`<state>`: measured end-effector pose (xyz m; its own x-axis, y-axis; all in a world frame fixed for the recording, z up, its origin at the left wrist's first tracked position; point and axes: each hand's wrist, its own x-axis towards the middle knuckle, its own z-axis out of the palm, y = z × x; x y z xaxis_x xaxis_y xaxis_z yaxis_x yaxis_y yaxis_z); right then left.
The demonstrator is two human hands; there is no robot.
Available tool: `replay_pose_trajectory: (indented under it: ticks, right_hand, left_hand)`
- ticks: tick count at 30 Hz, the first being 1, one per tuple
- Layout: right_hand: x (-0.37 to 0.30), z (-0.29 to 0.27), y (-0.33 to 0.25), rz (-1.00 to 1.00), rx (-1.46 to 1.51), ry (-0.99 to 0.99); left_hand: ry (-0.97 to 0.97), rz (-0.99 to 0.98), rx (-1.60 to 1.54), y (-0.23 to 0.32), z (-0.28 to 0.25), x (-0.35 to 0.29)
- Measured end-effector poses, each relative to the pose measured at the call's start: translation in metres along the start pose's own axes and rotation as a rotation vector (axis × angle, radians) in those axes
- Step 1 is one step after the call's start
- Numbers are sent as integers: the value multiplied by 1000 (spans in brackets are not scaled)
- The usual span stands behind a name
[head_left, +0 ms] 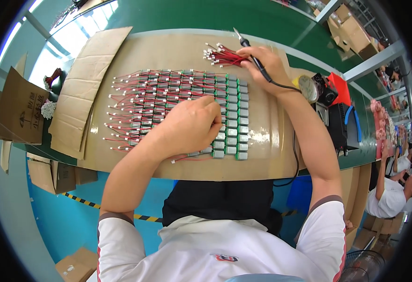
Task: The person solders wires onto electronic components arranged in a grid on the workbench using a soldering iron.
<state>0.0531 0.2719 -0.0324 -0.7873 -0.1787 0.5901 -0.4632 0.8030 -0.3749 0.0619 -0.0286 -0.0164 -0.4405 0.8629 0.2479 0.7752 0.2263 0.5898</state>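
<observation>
Pale blue edge (267, 278) of something, which shows too little to be named, lies lowest, and just above it is the person's white shirt (182, 249). Beyond the dark trousers (215, 197) begins the green desk (363, 149), covered partly by a brown sheet (267, 164). On this sheet small grey blocks (231, 123) with green edges lie in close columns. Thin red and black wires with white plugs run from many of them toward the left. Over the blocks bends the left hand (189, 124); its fingers are curled inward, but I cannot tell if they pinch anything. To the right, beside a black box (336, 120), hang pliers (358, 127) with blue handles. Farther up, the right hand (269, 70) has its fingers closed around a soldering iron (257, 63), whose metal tip points away from the body. Its fingertips are at the near end of a loose bundle of red wires (222, 56); whether they touch it, I cannot tell. Near this wrist stands a roll of tape (307, 88). At the far right are open cardboard boxes (351, 33).
</observation>
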Motion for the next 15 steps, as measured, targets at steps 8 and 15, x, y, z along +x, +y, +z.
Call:
replay_pose_trajectory:
  ticks: [8, 15]
  right_hand:
    - [5, 10, 10, -43, -27, -13]
    - [2, 7, 13, -26, -78, 11]
  left_hand:
    - [27, 26, 41, -2, 2, 0]
    - [38, 37, 38, -3, 3, 0]
